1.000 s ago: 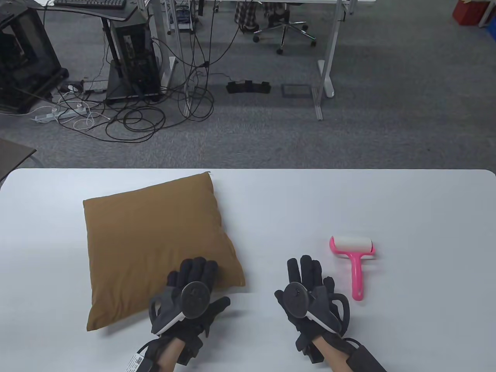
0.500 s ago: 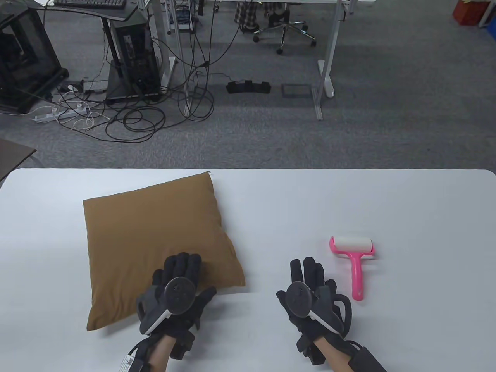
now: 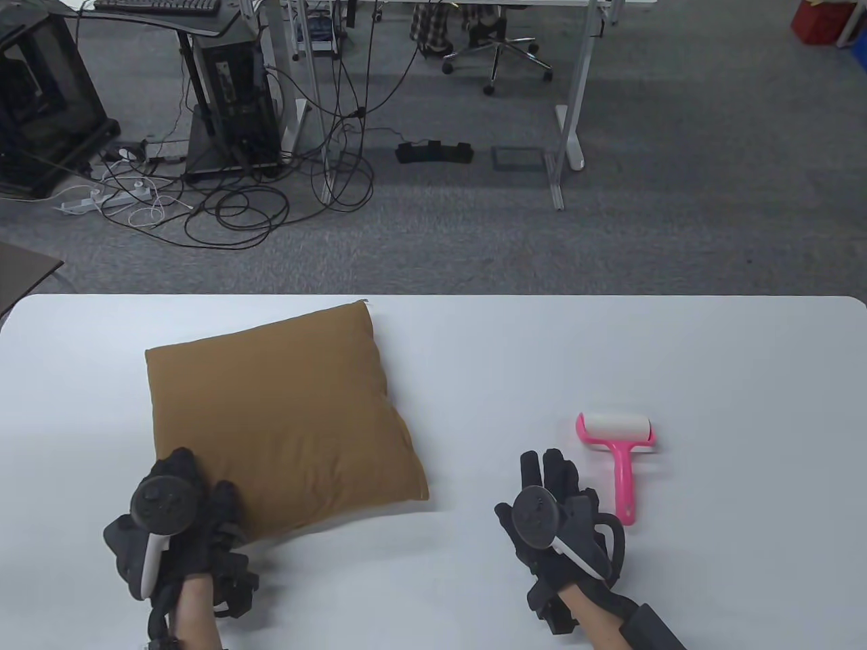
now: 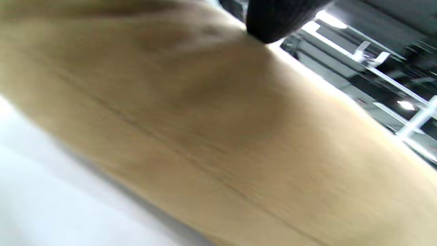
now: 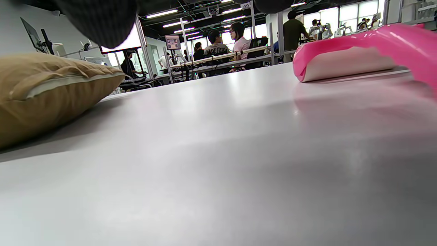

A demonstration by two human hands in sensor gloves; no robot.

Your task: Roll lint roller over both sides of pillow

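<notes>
A mustard-brown pillow [image 3: 271, 420] lies flat on the left half of the white table [image 3: 711, 352]. My left hand [image 3: 206, 504] is at the pillow's near left corner and covers it. In the blurred left wrist view the pillow [image 4: 205, 136] fills the frame and one fingertip [image 4: 273, 24] touches its top. I cannot tell whether the hand grips the corner. A lint roller [image 3: 620, 460] with a pink handle and a white roll lies on the right. My right hand [image 3: 552, 474] rests flat and empty on the table, just left of the handle. The right wrist view shows the roller [image 5: 348, 58] and the pillow [image 5: 44, 92].
Bare table top lies between the pillow and the roller, and beyond them to the far edge. Past the table are a grey carpet, a computer tower with cables [image 3: 230, 101], desk legs and an office chair [image 3: 498, 47].
My left hand has slid left along the pillow's near edge, from near its right corner to its left corner. My right hand has edged slightly right toward the roller handle.
</notes>
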